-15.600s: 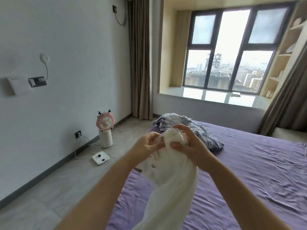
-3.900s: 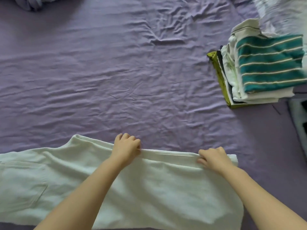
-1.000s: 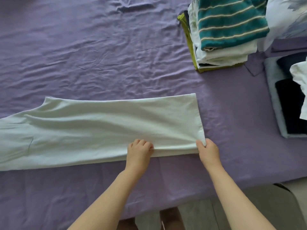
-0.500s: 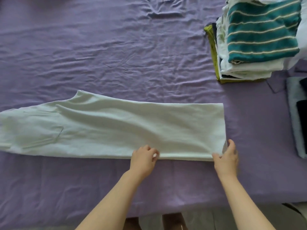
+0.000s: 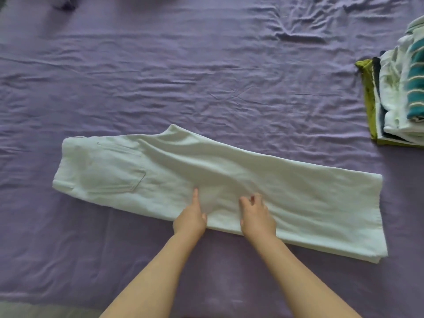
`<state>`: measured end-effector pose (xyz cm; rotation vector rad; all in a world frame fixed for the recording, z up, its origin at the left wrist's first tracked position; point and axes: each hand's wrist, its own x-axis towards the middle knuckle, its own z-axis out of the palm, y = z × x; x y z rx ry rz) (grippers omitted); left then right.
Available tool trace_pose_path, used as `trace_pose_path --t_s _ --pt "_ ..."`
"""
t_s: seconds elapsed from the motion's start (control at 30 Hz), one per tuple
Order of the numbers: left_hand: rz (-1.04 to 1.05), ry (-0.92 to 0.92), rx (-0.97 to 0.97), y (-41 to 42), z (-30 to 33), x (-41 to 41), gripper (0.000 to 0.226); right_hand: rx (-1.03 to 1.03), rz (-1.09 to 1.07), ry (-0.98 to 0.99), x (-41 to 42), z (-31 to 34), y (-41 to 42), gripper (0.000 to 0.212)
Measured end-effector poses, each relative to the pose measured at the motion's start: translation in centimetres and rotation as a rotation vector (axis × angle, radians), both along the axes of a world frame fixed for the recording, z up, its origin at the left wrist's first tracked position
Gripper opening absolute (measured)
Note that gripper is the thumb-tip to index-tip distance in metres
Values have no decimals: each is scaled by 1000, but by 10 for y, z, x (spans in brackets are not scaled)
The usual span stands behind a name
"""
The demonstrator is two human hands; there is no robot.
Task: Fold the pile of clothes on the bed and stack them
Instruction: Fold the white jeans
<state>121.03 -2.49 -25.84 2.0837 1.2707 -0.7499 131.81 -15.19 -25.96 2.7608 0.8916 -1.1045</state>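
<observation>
White trousers [image 5: 298, 198], folded in half lengthwise, lie flat across the purple bed sheet [image 5: 183, 76], with the waist and a back pocket at the left and the leg ends at the right. Both hands sit close together at the middle of the trousers' near edge. My left hand [image 5: 190, 216] rests on the fabric with a finger stretched forward. My right hand [image 5: 257, 214] lies on the fabric with its fingers loosely curled, and I see no cloth gripped in it. A stack of folded clothes [image 5: 399, 99] with a teal striped piece on top stands at the right edge.
A bit of dark, unfolded clothing [image 5: 64, 3] shows at the top left corner. Wrinkled sheet stretches beyond the trousers. The bed's near edge and a strip of floor [image 5: 23, 311] show at the bottom left.
My right hand has let go of the leg-end corner and moved left to the middle of the trousers. My left hand has released the near edge. The view has shifted left.
</observation>
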Motion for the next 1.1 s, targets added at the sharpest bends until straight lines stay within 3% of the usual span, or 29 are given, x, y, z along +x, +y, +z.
trace_pose_path --t_s 0.17,0.27,0.33,0.43,0.53,0.63,0.73,0.8,0.97,1.03,1.1 --pt "307 -103 -44 20 1 -37 67 -54 115 -121 0 3 44 31" --pt "520 -153 41 69 2 -61 61 40 145 -72 3 3 93 52" --pt "518 -137 130 105 5 -78 59 41 186 6 -3 3 132 67" --pt "448 -79 174 150 10 -93 69 0 260 42 -13 -5 181 71" --pt "344 -12 160 175 12 -101 90 -68 146 26 -19 -15 213 75" --pt "306 10 137 190 13 -113 104 -98 83 -72 -37 -18 224 76" --pt "446 -13 79 214 9 -135 112 14 241 -170 -48 -20 235 73" --pt "521 -13 36 232 7 -154 106 68 269 -128 -41 -18 253 62" --pt "441 21 34 253 0 -177 82 85 -25 100 -11 -16 305 49" --pt "539 -43 68 255 0 -175 80 60 -63 53 -15 -10 314 50" --pt "698 -191 112 252 1 -172 81 57 66 -79 -39 -5 314 60"
